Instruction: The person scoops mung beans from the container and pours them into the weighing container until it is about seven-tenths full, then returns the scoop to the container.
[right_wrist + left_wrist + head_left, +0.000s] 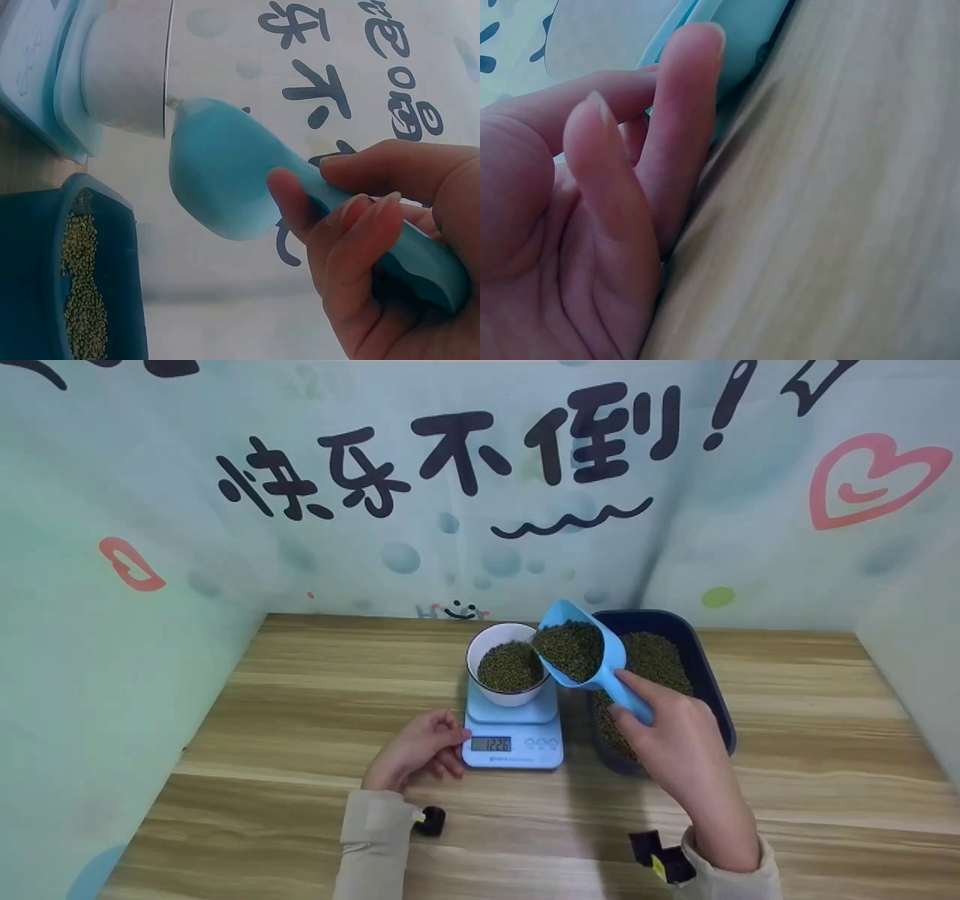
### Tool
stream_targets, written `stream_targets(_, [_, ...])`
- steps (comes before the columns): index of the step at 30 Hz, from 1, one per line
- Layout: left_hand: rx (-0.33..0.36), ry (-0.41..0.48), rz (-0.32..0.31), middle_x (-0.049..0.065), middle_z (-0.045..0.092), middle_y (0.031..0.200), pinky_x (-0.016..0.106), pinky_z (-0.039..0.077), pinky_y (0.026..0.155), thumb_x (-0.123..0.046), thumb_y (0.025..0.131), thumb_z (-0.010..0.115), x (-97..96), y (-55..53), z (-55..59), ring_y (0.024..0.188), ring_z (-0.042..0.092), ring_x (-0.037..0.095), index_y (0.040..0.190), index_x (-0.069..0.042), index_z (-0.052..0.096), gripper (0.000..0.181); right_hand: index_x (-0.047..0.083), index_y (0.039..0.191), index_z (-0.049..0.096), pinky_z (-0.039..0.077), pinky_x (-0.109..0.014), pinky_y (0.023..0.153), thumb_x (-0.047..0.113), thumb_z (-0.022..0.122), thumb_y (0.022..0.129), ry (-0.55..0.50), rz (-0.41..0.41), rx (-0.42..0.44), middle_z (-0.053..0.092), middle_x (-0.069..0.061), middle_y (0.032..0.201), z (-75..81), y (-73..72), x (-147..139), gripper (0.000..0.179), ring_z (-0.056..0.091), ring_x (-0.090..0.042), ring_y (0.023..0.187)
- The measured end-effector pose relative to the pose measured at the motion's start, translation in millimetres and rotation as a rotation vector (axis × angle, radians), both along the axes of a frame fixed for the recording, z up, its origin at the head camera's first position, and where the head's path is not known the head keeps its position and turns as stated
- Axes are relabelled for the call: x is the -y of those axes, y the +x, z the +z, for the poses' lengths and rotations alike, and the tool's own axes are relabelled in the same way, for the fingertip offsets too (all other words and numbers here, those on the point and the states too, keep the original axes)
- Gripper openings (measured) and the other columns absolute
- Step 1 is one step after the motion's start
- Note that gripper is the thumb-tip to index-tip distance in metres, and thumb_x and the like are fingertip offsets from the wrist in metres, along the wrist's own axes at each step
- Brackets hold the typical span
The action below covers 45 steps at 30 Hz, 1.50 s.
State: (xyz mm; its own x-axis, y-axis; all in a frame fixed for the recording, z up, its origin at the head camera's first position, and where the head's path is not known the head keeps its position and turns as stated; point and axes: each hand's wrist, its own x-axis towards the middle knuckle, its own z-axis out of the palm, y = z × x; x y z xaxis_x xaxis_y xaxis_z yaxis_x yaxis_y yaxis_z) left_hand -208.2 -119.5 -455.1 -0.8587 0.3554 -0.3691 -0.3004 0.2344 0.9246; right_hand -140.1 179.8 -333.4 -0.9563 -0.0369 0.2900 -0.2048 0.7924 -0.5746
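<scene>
My right hand [679, 735] grips the handle of a light blue scoop [225, 172] heaped with small dark green beans, likely mung beans [574, 649]. The scoop's lip tilts over the right rim of a white bowl [510, 697], and beans spill at the lip. Inside the bowl lies a pile of the same beans. The bowl stands on a light blue kitchen scale [525, 754], whose display seems to read 1226. At the scale's left edge, my left hand [424, 746] holds on with thumb and finger; its other fingers [611, 172] curl loosely beside it.
A dark blue tub [709, 690] of beans stands right of the scale, partly under my right hand and the scoop. The wooden table [315, 682] meets a printed backdrop [337, 562] at the back. Black wrist mounts [431, 821] sit at both sleeves.
</scene>
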Motion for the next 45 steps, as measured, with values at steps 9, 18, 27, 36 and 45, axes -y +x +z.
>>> stream_targets(9, [-0.016,0.008,0.010,0.012,0.061,0.072,0.023,0.044,0.041,-0.025,0.086,0.060,0.8,-1.4,-9.1,0.057,0.063,0.022,0.086,-0.005,0.046,0.025,0.010,0.118,0.059,0.037,-0.029,0.047,0.016,0.063,0.082,0.001,0.007,-0.013,0.065,-0.012,0.093,1.4,0.9,2,0.037,0.047,-0.016,0.052])
stream_targets(18, [-0.002,-0.007,0.026,0.013,0.061,0.073,0.023,0.044,0.042,-0.028,0.085,0.060,0.1,-1.8,-9.5,0.058,0.064,0.023,0.087,-0.005,0.048,0.026,0.011,0.118,0.059,0.036,-0.029,0.048,0.016,0.064,0.081,0.013,0.037,-0.042,0.064,-0.010,0.101,-1.0,0.9,8,0.037,0.047,-0.017,0.054])
stream_targets(27, [-0.006,-0.017,0.024,0.014,0.062,0.076,0.023,0.045,0.043,-0.029,0.085,0.060,0.5,-1.3,-9.3,0.060,0.064,0.024,0.089,-0.005,0.048,0.027,0.010,0.118,0.059,0.041,-0.033,0.054,0.012,0.063,0.081,0.011,0.059,-0.048,0.063,-0.010,0.103,-1.9,1.2,14,0.037,0.054,-0.019,0.064])
stream_targets(36, [0.000,-0.045,0.027,0.015,0.063,0.078,0.024,0.046,0.045,-0.031,0.085,0.060,0.6,-2.1,-9.0,0.062,0.064,0.025,0.089,-0.004,0.049,0.029,0.010,0.118,0.059,0.047,-0.041,0.065,0.012,0.065,0.081,0.009,0.077,-0.060,0.063,-0.010,0.105,-3.2,2.0,18,0.037,0.061,-0.025,0.085])
stream_targets(45, [0.021,-0.006,0.004,0.015,0.061,0.076,0.024,0.044,0.043,-0.022,0.088,0.057,-0.2,-0.8,-1.4,0.060,0.064,0.025,0.089,-0.004,0.048,0.020,0.010,0.118,0.058,0.047,-0.041,0.068,0.012,0.065,0.081,0.022,0.080,-0.064,0.063,-0.010,0.106,-5.5,2.3,22,0.038,0.061,-0.025,0.087])
